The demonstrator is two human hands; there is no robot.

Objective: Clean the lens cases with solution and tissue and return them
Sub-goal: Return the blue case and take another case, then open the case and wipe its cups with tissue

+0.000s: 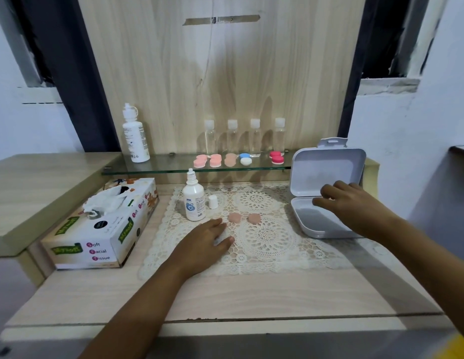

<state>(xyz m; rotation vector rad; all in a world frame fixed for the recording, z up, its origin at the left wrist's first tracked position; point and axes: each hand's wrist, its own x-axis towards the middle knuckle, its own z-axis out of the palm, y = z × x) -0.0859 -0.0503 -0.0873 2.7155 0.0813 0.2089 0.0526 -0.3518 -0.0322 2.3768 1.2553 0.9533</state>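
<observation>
Early step: case pieces laid out, cleaning not begun
Left fingers (216, 224) flat and released, peach case pieces (234, 218) just beyond them; right fingers (327, 193) loose over the open white box (326, 161), holding nothing. Next, I judge: pinch one piece, fetch the uncapped solution bottle (193, 203) beyond-left

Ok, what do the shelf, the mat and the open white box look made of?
Shelf: clear glass, glossy; see-through with a greenish edge. Mat: cream lace, fabric or vinyl, unclear; openwork pattern. Box: smooth matte white plastic, probably; moulded hinged lid.
</observation>
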